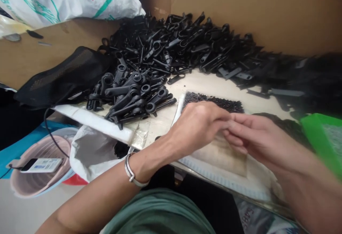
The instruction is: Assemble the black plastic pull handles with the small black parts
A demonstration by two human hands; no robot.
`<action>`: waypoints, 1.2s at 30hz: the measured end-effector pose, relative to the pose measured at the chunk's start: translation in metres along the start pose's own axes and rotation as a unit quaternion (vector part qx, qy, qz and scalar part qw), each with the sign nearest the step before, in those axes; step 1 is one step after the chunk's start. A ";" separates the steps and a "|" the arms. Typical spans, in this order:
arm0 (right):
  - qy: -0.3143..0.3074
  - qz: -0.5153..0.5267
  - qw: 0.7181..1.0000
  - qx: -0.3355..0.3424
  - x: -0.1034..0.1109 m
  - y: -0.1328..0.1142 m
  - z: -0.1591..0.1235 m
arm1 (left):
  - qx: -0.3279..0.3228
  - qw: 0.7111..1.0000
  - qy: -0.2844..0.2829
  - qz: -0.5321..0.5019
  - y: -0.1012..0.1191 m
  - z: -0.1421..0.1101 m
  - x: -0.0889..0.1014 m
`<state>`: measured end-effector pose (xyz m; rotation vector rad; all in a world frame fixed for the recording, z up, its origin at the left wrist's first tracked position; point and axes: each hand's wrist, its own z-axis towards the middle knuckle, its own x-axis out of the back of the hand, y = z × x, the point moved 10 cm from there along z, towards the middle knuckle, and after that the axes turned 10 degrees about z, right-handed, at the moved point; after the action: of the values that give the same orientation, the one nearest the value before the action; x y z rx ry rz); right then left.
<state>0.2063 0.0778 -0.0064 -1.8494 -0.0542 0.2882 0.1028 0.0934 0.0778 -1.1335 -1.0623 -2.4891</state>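
Note:
My left hand (200, 121) and my right hand (252, 130) meet fingertip to fingertip above the front of the work table. Fingers on both are pinched together. Whatever lies between them is too small or hidden to make out. Just behind the left hand is a dense patch of small dark pieces (213, 100) on a pale sheet. Beneath the hands lies a tan pad (229, 159). To the left sits a pile of black plastic arm-shaped parts with ring ends (133, 95).
A larger heap of black parts (184, 41) runs along the back, against a cardboard wall (253, 9). A green tray (323, 138) stands at right. Below left are an open white bag (91, 152) and a pink basin (34, 180) with a phone (42, 165) across it.

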 end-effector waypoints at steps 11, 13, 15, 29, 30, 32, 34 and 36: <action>0.034 0.118 0.992 -0.041 0.001 0.017 -0.007 | 0.048 0.992 -0.014 -0.115 -0.021 -0.008 -0.019; 0.047 0.130 0.990 -0.041 0.004 0.019 -0.007 | 0.065 0.988 -0.022 -0.136 -0.024 -0.009 -0.020; 0.072 0.132 0.988 -0.032 0.011 0.020 -0.008 | 0.075 0.988 -0.032 -0.133 -0.027 -0.011 -0.020; 0.285 0.114 0.949 0.072 0.068 0.009 -0.031 | -0.005 0.960 -0.189 0.204 -0.024 0.042 -0.043; 0.289 0.105 0.948 0.076 0.069 0.009 -0.034 | -0.003 0.949 -0.201 0.243 -0.031 0.045 -0.041; 0.294 0.080 0.949 0.085 0.071 0.008 -0.038 | 0.004 0.929 -0.223 0.297 -0.045 0.046 -0.037; 0.301 0.048 0.948 0.091 0.072 0.005 -0.042 | 0.007 0.918 -0.241 0.315 -0.055 0.043 -0.036; 0.309 0.009 0.947 0.091 0.072 0.002 -0.043 | 0.005 0.912 -0.256 0.319 -0.058 0.038 -0.039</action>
<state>0.2853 0.0496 -0.0093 -1.6822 0.4104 -0.2764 0.1254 0.1571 0.0357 -1.8326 -0.6373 -1.7124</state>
